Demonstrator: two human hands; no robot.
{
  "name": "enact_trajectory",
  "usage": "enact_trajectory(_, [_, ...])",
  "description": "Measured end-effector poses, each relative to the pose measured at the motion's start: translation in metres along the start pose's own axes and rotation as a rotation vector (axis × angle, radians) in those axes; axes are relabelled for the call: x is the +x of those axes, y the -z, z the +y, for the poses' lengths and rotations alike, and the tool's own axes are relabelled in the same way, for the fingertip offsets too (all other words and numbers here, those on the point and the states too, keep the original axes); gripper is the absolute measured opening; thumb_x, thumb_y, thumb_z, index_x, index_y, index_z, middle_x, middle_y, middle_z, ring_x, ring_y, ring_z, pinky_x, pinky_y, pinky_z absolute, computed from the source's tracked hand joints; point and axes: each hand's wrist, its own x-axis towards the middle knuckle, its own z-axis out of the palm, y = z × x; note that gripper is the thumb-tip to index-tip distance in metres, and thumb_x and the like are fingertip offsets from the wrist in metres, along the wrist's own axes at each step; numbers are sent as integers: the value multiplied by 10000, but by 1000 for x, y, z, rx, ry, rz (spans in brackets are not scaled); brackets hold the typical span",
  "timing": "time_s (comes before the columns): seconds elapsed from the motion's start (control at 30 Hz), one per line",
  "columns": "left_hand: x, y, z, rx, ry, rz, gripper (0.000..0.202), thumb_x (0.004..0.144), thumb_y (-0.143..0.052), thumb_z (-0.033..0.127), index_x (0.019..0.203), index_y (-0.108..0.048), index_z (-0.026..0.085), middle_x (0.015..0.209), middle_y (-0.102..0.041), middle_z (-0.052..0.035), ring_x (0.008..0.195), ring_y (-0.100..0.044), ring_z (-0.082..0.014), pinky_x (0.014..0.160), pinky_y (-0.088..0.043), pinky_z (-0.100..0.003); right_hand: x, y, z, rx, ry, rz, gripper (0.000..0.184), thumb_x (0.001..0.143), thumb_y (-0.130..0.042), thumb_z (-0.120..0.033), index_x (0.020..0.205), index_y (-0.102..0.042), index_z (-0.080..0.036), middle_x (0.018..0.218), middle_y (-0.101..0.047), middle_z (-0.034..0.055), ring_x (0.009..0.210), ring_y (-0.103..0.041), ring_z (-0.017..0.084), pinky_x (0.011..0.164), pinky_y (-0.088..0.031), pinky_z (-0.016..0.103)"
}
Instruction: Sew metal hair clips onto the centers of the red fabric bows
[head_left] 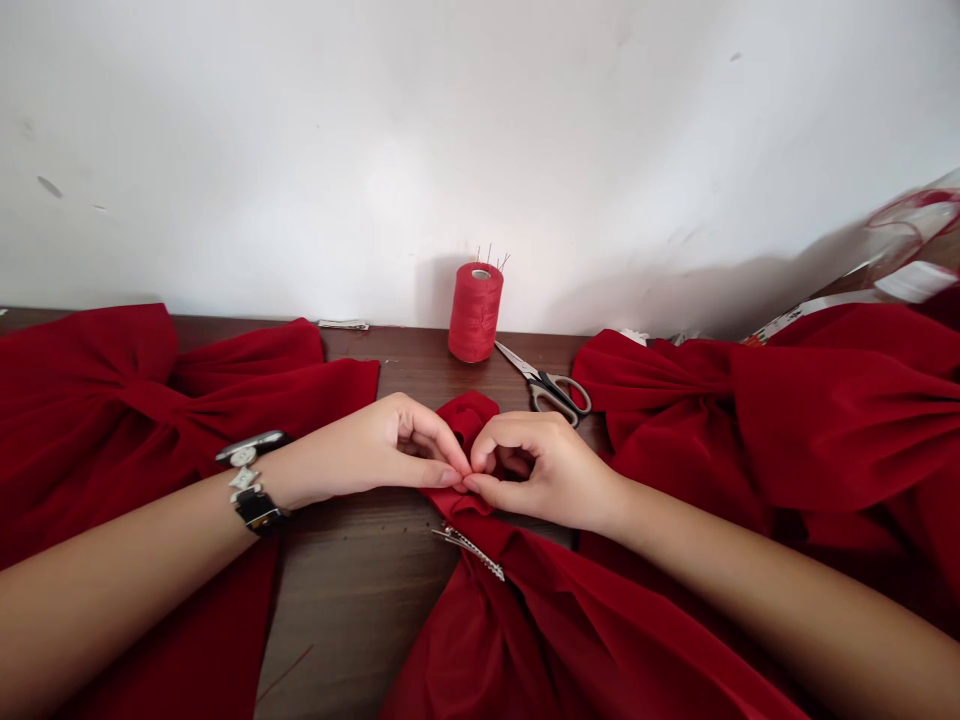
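Observation:
My left hand [382, 448] and my right hand [544, 468] meet at the middle of a dark wooden table [352, 590]. Both pinch the same gathered fold of a red fabric piece [540, 620] with thumb and fingers pressed together. A rolled red end of that cloth pokes up just behind my fingertips. A metal hair clip [471, 545] grips the gathered fabric right below my hands. A watch with a bracelet [251, 480] sits on my left wrist.
A red thread spool [475, 312] with needles stuck in its top stands against the white wall. Scissors [547, 385] lie to its right. Finished red fabric bows lie at left [135, 400] and right [787, 420]. Another clip [343, 324] lies by the wall.

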Motion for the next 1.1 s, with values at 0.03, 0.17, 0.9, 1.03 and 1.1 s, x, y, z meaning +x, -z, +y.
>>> enact_trajectory(0.03, [0,0,-1,16,-12,-9,103,781,-741,271,842,-776,196,831,-789,-20,773,-716,-152,734,-552,-214,0,0,-1,2,-18,-9,137,792,-682,-198,693,-603,-145,671,-612,5,537,-459,60,489,-357,164])
enact_trajectory(0.17, [0,1,-2,66,-37,-34,98,795,-716,245,861,-749,180,843,-788,-25,790,-723,-152,767,-551,-225,1,1,-3,49,-118,-50,146,779,-690,-187,681,-595,-137,645,-587,-15,504,-420,41,468,-332,155])
enact_trajectory(0.9, [1,-4,-3,16,-17,11,259,798,-714,292,843,-483,186,740,-742,14,725,-686,-143,655,-475,-231,1,-4,-3,281,-198,-123,140,799,-682,-162,917,-609,-143,697,-550,-43,497,-384,31,464,-330,155])
enact_trajectory(1.03, [2,-5,-3,-8,2,20,318,796,-719,302,906,-442,191,789,-726,3,730,-675,-144,620,-458,-219,2,-3,-3,271,-170,-142,134,814,-672,-155,941,-632,-146,727,-563,-34,515,-391,35,481,-341,160])
enact_trajectory(1.1, [2,-5,-3,-25,8,13,339,792,-725,295,903,-419,197,770,-725,6,723,-673,-145,617,-456,-219,2,-3,-3,251,-167,-143,102,814,-675,-156,912,-653,-140,719,-568,-29,522,-399,37,491,-343,161])
